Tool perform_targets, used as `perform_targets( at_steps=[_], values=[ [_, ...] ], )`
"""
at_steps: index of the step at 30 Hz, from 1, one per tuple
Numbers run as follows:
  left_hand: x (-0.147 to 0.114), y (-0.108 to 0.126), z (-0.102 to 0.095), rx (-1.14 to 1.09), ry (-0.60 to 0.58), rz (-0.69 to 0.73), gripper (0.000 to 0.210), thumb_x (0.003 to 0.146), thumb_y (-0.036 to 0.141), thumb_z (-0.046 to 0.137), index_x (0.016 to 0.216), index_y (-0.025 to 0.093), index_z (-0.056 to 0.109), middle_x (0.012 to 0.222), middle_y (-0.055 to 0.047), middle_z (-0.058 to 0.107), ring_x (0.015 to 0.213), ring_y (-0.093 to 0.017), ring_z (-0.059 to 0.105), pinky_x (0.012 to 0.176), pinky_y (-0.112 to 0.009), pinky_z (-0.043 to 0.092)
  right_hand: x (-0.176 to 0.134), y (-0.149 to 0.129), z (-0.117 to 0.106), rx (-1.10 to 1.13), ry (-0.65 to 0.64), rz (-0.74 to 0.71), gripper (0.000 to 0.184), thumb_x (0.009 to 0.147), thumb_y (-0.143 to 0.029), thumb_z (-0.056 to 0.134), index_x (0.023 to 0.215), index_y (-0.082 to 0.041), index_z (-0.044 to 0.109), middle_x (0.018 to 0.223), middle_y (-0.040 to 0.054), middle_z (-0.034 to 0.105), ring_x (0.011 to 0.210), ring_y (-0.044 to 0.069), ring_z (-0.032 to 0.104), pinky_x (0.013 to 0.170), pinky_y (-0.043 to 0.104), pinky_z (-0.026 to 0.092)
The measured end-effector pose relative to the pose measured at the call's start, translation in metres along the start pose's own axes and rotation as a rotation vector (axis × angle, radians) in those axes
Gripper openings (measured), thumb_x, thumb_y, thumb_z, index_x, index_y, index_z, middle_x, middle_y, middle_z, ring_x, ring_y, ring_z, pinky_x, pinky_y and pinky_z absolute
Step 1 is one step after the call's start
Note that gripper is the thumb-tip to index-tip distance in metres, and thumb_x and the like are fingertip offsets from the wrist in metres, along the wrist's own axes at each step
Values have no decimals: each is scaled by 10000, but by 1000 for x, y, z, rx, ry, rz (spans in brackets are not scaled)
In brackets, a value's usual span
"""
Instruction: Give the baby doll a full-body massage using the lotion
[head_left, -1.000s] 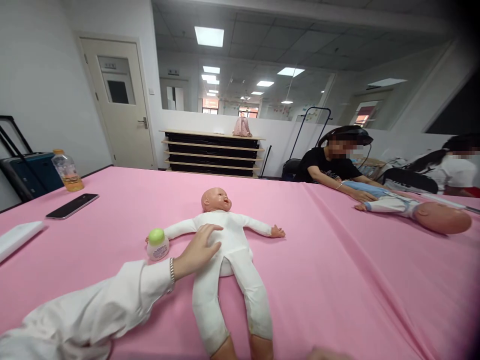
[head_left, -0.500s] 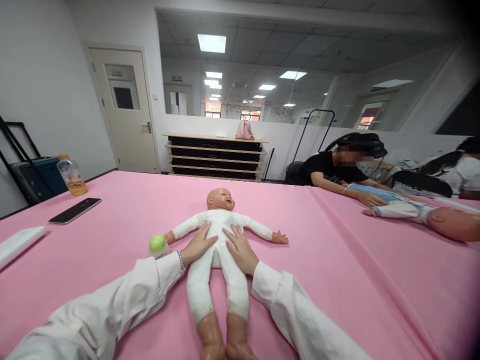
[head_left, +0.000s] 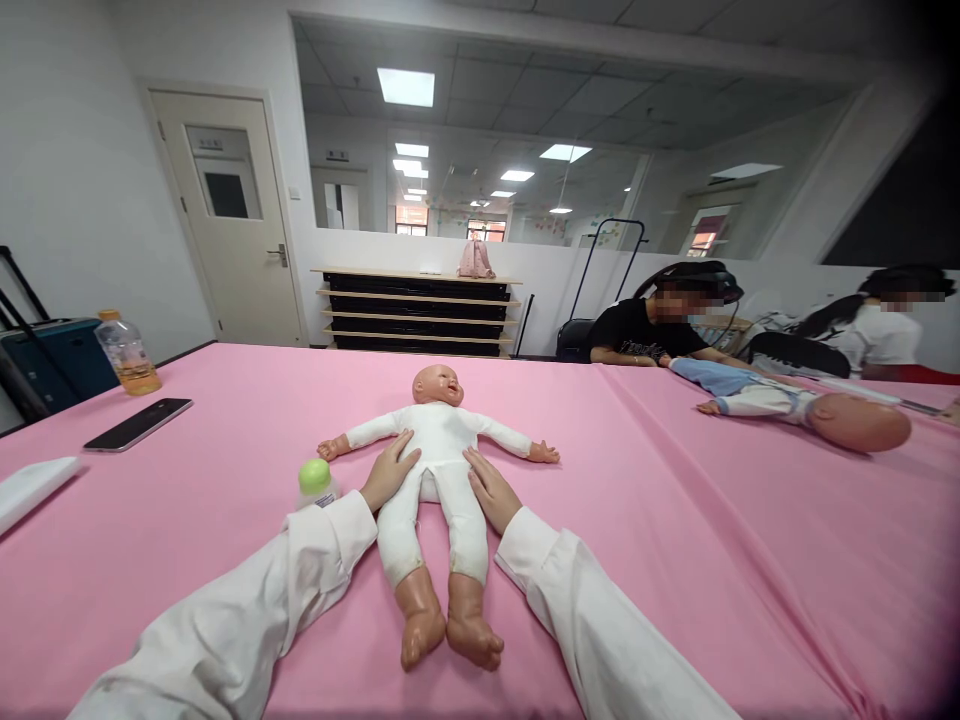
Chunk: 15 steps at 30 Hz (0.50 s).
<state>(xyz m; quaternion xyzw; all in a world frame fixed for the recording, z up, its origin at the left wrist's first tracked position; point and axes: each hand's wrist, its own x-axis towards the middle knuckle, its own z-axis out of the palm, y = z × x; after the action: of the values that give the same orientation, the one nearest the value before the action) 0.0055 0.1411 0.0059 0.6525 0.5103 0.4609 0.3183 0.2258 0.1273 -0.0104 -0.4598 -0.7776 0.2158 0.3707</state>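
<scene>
A baby doll (head_left: 435, 437) with a white cloth body lies on its back, head away from me, arms spread and bare feet toward me. My left hand (head_left: 390, 472) rests flat against the left side of its lower belly and hip, thumb across the front. My right hand (head_left: 493, 488) lies along the opposite hip, fingers stretched out and touching the cloth. Beside my left sleeve stands a small bottle (head_left: 315, 482) with a green lid, partly hidden by the cuff.
On the left of the pink-covered table (head_left: 247, 450) are a phone (head_left: 139, 424), a drink bottle (head_left: 129, 355) and a white object (head_left: 34, 490). At the right, a person in black (head_left: 630, 330) sits by another doll (head_left: 855, 420); a second person (head_left: 885, 335) is farther right.
My right hand has slid outward from the doll's belly to its hip, and my left hand has shifted slightly outward. The doll's feet now show fully. The whole view has turned a little right.
</scene>
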Motion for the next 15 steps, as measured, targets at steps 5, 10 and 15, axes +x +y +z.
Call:
perform_targets(
  at_steps=[5, 10, 15],
  values=[
    [1, -10, -2, -90, 15, 13, 511, 796, 362, 523, 1258, 146, 492, 1410, -93, 373, 1331, -195, 282, 1112, -325, 180, -5, 1, 8, 48, 83, -10, 642, 855, -604, 263, 1279, -172, 477, 1407, 106, 375, 1332, 219, 291, 1121, 445, 198],
    [-12, -6, -4, -191, 215, -80, 319, 812, 267, 458, 1080, 167, 597, 1215, -72, 583, 1179, -195, 492, 1036, -328, 340, -1, -7, 4, 184, 276, 196, 532, 825, -510, 389, 1222, -174, 502, 1322, 110, 476, 1252, 241, 414, 1053, 439, 335],
    [-43, -7, -3, -333, 289, -291, 342, 798, 239, 448, 1122, 167, 532, 1269, -87, 536, 1175, -208, 495, 1000, -331, 392, -3, -13, 3, 522, 204, 562, 417, 795, -422, 456, 1101, -155, 552, 1080, 135, 636, 939, 253, 634, 743, 396, 540]
  ],
)
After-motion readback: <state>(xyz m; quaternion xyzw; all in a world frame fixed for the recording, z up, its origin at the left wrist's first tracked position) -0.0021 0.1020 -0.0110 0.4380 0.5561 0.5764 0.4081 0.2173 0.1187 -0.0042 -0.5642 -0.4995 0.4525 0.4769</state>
